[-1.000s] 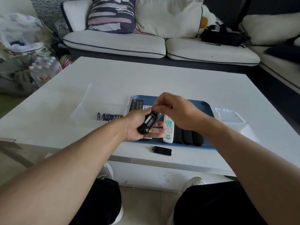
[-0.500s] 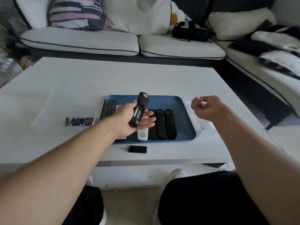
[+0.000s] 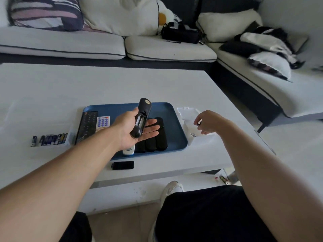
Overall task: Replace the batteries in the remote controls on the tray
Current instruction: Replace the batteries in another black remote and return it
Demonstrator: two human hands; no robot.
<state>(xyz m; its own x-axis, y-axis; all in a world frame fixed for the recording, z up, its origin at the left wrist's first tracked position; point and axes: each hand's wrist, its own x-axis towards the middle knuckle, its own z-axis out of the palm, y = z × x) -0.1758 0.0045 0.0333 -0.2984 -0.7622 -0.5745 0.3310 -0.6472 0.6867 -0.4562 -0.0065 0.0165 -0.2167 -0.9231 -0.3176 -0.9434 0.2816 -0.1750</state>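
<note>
- Black remote (image 3: 142, 117) with its battery bay uncovered lies in the left hand (image 3: 132, 129) above the blue tray (image 3: 173, 130); thumb curled round it, fingers straight beneath
- right hand (image 3: 209, 122) pinches a small dark battery (image 3: 199, 124) over the clear box (image 3: 189, 119); fingers curled
- black cover (image 3: 122, 165) lies on the white table (image 3: 52, 95), just before the tray

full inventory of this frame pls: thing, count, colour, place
table: 1, white, front of sofa
tray: 1, blue, table centre
held remote: 1, black, compartment open, in left hand
tray remotes: about six, four black, two white
battery cover: 1, black, table's near edge
batteries: a row, count unclear, left of tray
clear box: 1, right of tray
sofa: 1, white, cushions and black bag on it
left hand: holds remote
right hand: over box, pinches small dark thing
</note>
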